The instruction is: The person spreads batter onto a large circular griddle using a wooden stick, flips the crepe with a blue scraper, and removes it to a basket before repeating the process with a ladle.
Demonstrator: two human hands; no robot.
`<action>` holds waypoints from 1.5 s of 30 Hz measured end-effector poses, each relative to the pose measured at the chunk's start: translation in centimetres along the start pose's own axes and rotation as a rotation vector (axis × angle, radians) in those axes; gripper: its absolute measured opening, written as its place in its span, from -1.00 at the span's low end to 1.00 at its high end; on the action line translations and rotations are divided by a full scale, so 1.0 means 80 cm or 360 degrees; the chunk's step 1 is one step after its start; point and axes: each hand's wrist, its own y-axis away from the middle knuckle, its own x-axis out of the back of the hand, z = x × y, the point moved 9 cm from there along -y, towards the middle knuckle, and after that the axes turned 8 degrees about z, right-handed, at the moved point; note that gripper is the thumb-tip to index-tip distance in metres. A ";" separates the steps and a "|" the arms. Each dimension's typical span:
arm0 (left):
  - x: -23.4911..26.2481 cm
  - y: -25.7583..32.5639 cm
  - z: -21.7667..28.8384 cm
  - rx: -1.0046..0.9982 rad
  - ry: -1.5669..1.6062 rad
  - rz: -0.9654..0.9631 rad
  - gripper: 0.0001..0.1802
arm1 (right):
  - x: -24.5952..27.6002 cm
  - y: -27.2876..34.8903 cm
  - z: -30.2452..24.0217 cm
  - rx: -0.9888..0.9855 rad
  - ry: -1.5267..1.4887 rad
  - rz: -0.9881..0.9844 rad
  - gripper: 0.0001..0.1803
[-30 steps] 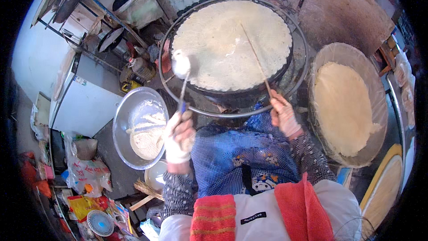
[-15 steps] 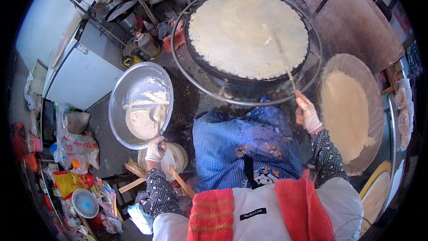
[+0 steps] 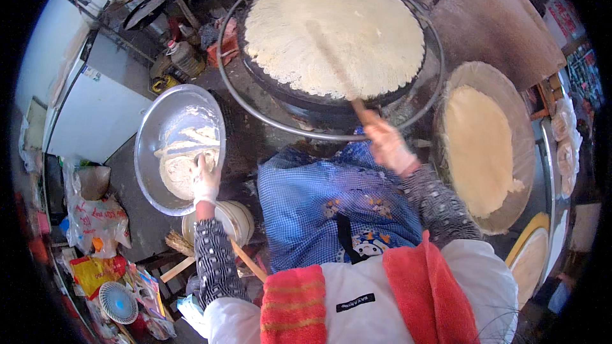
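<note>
My gloved right hand [image 3: 387, 144] is closed round the handle of a long flat wooden spreader [image 3: 341, 73], smeared by motion. Its blade lies over a wide pale sheet of batter [image 3: 376, 32] that covers most of a round black griddle [image 3: 280, 86]. On the left, my gloved left hand [image 3: 205, 181] reaches over the near rim of a metal basin [image 3: 145, 172]. Its fingers are stretched down at the pale dough or thick batter [image 3: 177, 169] inside; the fingertips are partly lost against it.
A metal ring rail [image 3: 239, 92] surrounds the griddle. To the right stands a lined basket [image 3: 526, 134] of pale yellow batter or meal [image 3: 478, 146]. A white bucket [image 3: 239, 220] sits under the basin. Bags, a small fan [image 3: 118, 296] and oil jugs [image 3: 185, 57] crowd the left.
The spreader and my right hand have swung left across the batter sheet. My left hand has moved from the basin's near rim to the dough inside. The whole view has shifted slightly.
</note>
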 end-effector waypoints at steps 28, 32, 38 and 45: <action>-0.076 0.002 0.365 -0.1196 -0.0773 -0.0457 -0.73 | -0.096 0.000 0.001 -0.0127 -0.0030 -0.0031 -0.57; -0.091 0.072 0.434 -0.1136 -0.0435 -0.0458 -0.68 | -0.059 -0.079 -0.030 0.1034 0.2266 0.0187 -0.33; -0.056 0.102 0.439 -0.1209 0.0090 -0.0044 -0.68 | 0.060 -0.112 -0.056 0.0452 0.2843 0.0074 -0.18; -0.055 0.052 0.408 -0.1198 -0.0206 -0.0181 -0.63 | 0.188 -0.174 0.014 0.0808 0.1761 0.0709 -0.56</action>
